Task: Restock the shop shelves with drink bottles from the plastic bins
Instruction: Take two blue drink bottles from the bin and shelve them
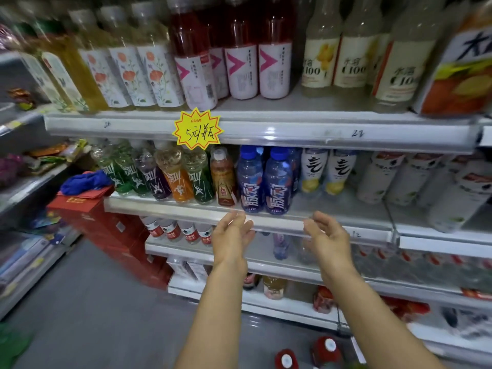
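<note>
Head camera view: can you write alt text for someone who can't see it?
The left hand and right hand, both open and empty, hover at a shop shelf edge just below two blue-capped bottles. Drink bottles crowd every level; a yellow starburst price tag hangs from the shelf above.

Upper shelf (292,129): bottle rows (241,65); price tag (197,129) on front rail. Middle shelf (338,213) below: bottle pair (277,182) at front edge (left hand (230,235), right hand (328,235) just before it). Cartons (106,227) left of shelving, cloth (82,182) on top.
</note>
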Tool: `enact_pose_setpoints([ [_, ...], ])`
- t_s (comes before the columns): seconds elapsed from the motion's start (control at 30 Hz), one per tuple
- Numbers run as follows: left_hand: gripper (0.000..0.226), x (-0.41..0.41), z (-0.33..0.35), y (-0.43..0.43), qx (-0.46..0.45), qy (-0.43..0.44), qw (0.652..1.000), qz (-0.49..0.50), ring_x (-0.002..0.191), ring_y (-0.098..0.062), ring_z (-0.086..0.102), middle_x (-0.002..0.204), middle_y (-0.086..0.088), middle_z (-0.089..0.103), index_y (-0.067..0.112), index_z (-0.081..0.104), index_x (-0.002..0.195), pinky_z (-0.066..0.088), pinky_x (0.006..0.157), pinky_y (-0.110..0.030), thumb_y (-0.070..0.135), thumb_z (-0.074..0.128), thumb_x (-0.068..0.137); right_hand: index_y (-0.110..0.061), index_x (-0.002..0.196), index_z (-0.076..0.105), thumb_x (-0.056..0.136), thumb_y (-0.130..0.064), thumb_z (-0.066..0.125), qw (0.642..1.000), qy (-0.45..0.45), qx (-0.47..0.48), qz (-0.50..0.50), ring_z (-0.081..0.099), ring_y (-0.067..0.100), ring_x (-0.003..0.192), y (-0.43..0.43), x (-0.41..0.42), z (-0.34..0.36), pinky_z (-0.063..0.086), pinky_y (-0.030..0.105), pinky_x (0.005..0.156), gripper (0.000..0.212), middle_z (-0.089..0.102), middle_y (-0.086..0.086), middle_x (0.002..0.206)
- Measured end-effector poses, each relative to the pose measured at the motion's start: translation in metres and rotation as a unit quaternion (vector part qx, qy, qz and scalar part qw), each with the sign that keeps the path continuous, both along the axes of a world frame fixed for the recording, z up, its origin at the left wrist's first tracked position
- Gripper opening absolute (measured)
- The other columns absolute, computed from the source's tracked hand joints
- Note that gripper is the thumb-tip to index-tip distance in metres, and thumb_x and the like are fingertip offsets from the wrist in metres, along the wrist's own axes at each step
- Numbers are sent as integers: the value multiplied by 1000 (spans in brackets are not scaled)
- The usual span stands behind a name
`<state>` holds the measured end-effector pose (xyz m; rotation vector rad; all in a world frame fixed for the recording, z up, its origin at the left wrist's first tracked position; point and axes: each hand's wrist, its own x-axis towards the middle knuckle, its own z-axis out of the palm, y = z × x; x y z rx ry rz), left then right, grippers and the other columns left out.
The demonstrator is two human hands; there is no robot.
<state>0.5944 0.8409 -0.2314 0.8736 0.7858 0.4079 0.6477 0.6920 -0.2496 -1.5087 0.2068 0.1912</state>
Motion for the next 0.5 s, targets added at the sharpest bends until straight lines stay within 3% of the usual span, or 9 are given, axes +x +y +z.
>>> enact_pose_setpoints([
  [0.1, 24, -37, 19, -34, -32, -40, 999, 7, 93, -24, 67, 102, -12, 70, 12, 60, 116, 57, 85, -34, 0, 59, 95, -12, 113, 60, 97, -9, 59, 998, -10, 62, -6, 64, 22, 95, -44, -33, 26, 56, 40, 88, 16, 66, 6, 100],
  [0.23, 36, -77, 35, -84, -64, -79, 995, -9, 90, -24, 65, 96, -12, 69, 5, 56, 128, 56, 88, -35, -1, 60, 93, -7, 112, 60, 98, -7, 54, 995, -31, 96, -18, 67, 21, 80, -108, -72, 55, 60, 30, 71, 14, 69, 9, 91],
  [0.37, 39, -109, 56, -134, -71, -96, 993, -17, 82, -19, 65, 93, -8, 68, 2, 56, 133, 59, 75, -30, 10, 62, 95, -7, 112, 62, 99, -9, 55, 994, -53, 92, -14, 68, 22, 77, -169, -106, 79, 59, 32, 72, 15, 70, 11, 90],
  [0.5, 43, -143, 71, -178, -60, -120, 990, -35, 80, -16, 66, 93, -5, 69, 3, 56, 135, 59, 75, -29, 18, 63, 95, -12, 105, 63, 100, -12, 54, 992, -66, 105, -2, 68, 25, 80, -220, -140, 94, 58, 40, 81, 11, 72, 11, 91],
])
